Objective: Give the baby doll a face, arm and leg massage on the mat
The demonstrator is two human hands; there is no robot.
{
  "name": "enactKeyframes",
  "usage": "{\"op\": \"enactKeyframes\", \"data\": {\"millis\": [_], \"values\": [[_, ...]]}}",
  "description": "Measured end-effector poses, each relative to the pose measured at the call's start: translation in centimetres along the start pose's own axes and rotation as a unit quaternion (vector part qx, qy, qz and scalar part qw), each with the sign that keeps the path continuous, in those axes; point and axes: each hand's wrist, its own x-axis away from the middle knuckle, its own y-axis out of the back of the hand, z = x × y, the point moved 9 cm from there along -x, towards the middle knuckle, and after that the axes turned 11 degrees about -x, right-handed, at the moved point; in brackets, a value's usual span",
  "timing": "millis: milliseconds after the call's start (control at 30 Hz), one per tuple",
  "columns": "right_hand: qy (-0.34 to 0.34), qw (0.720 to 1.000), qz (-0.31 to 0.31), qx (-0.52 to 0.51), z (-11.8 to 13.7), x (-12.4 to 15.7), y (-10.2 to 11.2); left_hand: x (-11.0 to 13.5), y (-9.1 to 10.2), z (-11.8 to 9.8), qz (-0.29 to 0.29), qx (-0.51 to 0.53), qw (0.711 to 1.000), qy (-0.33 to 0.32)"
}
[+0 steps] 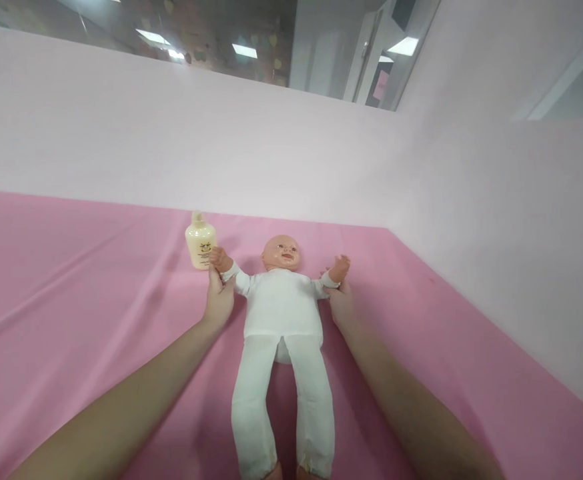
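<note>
A baby doll [284,303] in a white long-sleeved top and white trousers lies on its back, head away from me. Both its arms are spread out to the sides. My left hand [220,297] is closed around the doll's forearm on the left, thumb near its hand. On the other side, my right hand [340,300] grips the doll's other forearm at the sleeve cuff; some of its fingers are hidden behind the arm. Just beyond my left hand stands a cream-yellow bottle [200,243] with dark print, partly covered by the doll's hand.
A pink sheet [96,287] with a few creases covers the surface under the doll. White walls [221,153] rise at the back and on the right. Above the back wall is a window [251,40] with reflected ceiling lights.
</note>
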Motion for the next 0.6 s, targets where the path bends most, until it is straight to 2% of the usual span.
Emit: {"op": "enactKeyframes", "data": {"millis": [133, 233, 300, 367, 467, 600], "values": [[0.039, 0.994, 0.079, 0.070, 1.8, 1.3, -2.6, 0.5, -1.3, -1.6, 0.055, -0.102, 0.990, -0.076], [0.089, 0.970, 0.153, 0.165, 2.8, 2.2, -4.6, 1.1, -3.3, -2.1, 0.128, -0.210, 0.956, -0.158], [0.105, 0.958, 0.177, 0.199, 3.1, 2.6, -5.2, 1.5, -4.5, -1.9, 0.173, -0.261, 0.930, -0.194], [0.111, 0.953, 0.187, 0.212, 3.2, 2.7, -5.4, 1.7, -5.1, -1.5, 0.190, -0.284, 0.916, -0.209], [0.110, 0.954, 0.190, 0.206, 3.2, 2.6, -5.4, 1.7, -5.1, -1.5, 0.185, -0.277, 0.920, -0.205], [0.079, 0.972, 0.157, 0.154, 2.8, 2.2, -4.7, 1.5, -4.2, -2.4, 0.160, -0.200, 0.952, -0.167]]}}
